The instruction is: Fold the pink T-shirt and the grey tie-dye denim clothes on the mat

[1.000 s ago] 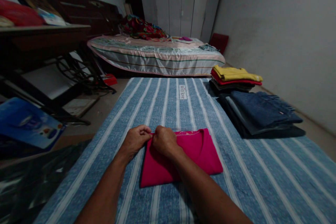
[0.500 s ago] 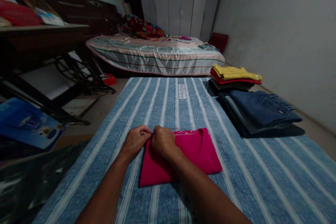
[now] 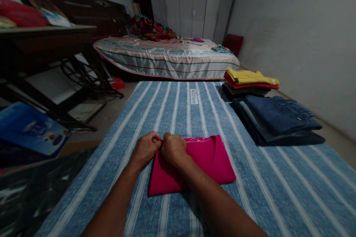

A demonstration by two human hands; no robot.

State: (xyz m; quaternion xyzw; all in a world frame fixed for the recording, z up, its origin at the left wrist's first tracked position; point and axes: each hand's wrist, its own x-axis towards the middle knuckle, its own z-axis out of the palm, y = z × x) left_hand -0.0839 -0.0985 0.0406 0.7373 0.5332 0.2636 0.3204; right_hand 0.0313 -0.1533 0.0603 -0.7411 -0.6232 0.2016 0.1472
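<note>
A folded bright pink shirt lies flat on the blue-and-white striped cloth. Its neckline faces the far side, toward the right. At its far left corner my left hand pinches the edge of the fabric between thumb and fingers. Close beside it, my right hand is closed on the same far edge, knuckles up. The right forearm crosses over the shirt and covers part of its middle. The right fingertips are hidden under the hand.
To the right sit folded jeans, and behind them a pile topped by a yellow garment. Beyond the striped surface stands a bed. A sewing machine table and a blue box are on the left.
Both hands stay at the shirt's far left corner, with only a slight shift of the left fingers. The whole view has moved a little.
</note>
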